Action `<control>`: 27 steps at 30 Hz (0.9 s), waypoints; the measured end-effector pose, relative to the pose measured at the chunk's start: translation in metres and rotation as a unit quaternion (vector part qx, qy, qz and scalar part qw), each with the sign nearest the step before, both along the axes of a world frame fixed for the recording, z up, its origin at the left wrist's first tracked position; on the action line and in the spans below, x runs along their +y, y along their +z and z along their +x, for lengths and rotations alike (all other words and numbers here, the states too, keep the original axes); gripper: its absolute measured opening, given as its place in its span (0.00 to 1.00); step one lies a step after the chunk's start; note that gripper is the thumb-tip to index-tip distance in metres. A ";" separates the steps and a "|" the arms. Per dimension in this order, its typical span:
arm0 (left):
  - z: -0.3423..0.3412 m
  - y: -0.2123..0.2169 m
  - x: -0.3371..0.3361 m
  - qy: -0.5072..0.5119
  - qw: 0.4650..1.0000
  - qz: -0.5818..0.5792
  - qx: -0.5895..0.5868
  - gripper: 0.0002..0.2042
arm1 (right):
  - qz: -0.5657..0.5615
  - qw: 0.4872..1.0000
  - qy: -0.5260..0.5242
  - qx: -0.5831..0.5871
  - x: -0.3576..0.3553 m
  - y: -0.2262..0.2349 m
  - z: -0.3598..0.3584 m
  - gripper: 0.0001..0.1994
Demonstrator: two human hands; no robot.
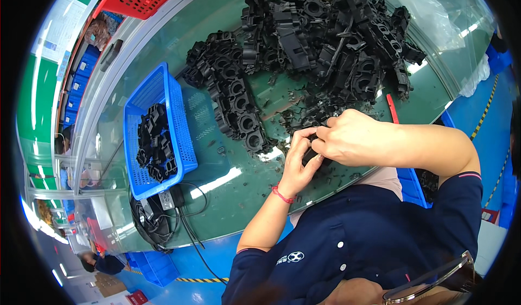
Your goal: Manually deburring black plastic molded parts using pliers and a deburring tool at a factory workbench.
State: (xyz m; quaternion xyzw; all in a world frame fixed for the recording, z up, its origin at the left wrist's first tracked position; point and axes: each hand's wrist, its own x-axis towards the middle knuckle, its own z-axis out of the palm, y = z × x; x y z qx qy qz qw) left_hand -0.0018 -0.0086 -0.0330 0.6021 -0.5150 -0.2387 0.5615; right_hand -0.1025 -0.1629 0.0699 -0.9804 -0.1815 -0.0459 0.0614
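Near the table's front edge, my left hand (296,170) and my right hand (347,139) are brought together on one black plastic part (310,155). The left fingers are curled round it from the left. From the right, the other hand pinches at its upper side. Most of the part is hidden by my fingers, so its exact shape cannot be made out. Just beyond them lies a heap of black plastic parts (293,39) with moulded round openings. A line of joined black parts (236,91) reaches toward my hands from the left of the heap.
A blue perforated basket (180,123) on the left holds several black parts (157,142). Cables (154,221) lie beside it. A slim red object (392,108) rests right of my hands. Small black scraps litter the green tabletop (228,188). Clear plastic (429,17) lies far right.
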 end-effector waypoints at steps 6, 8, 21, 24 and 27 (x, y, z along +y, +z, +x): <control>-0.001 0.002 -0.001 0.001 1.000 -0.004 0.006 0.15 | 0.010 1.000 -0.007 0.002 -0.002 -0.005 0.002 0.06; 0.000 0.006 0.000 -0.001 1.000 0.022 0.008 0.15 | 0.032 0.999 -0.024 0.008 -0.005 -0.007 0.003 0.07; 0.001 -0.001 -0.003 0.045 0.987 -0.051 0.143 0.20 | 0.397 0.872 -0.234 -0.165 -0.008 -0.048 -0.018 0.21; 0.000 -0.010 -0.003 0.037 0.969 -0.035 0.243 0.22 | 0.545 0.798 -0.231 -0.110 0.002 -0.066 -0.020 0.26; 0.001 -0.023 0.003 0.003 0.951 -0.008 0.309 0.30 | 0.638 0.724 -0.261 0.009 0.014 -0.069 -0.022 0.28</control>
